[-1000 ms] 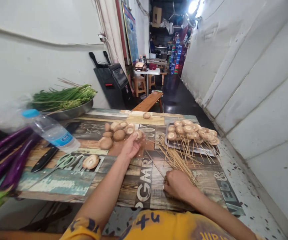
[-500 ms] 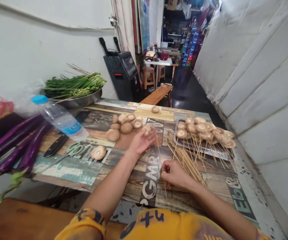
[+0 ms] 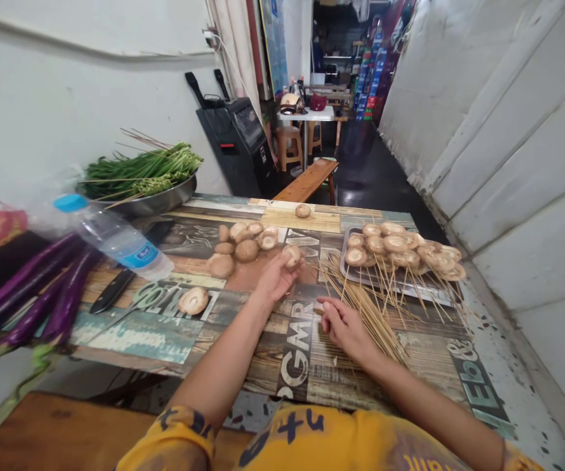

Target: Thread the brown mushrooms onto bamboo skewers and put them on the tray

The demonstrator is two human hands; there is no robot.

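Near the middle of the table, my left hand (image 3: 278, 278) is closed around a shiitake mushroom (image 3: 292, 256), palm turned up. My right hand (image 3: 346, 325) is pinched just to the right and nearer to me, with its index finger pointing at the left hand. A thin bamboo skewer was in this pinch half a second ago; now it hardly shows. Loose bamboo skewers (image 3: 368, 311) lie beside and partly under the right hand. Beyond my left hand is a pile of mushrooms (image 3: 247, 250). Skewered mushrooms (image 3: 395, 243) are heaped on a tray (image 3: 345, 265) at the right.
One mushroom (image 3: 193, 301) lies at the left, another (image 3: 302, 210) at the far edge. Scissors (image 3: 147, 297), a knife (image 3: 112, 291), a water bottle (image 3: 115, 235) and eggplants (image 3: 69, 294) occupy the left side. A metal bowl (image 3: 164, 197) of green vegetables stands behind them.
My right hand has moved slightly up and its index finger has extended. The skewer upright between my hands no longer shows clearly. My left hand has turned the mushroom, still holding it.
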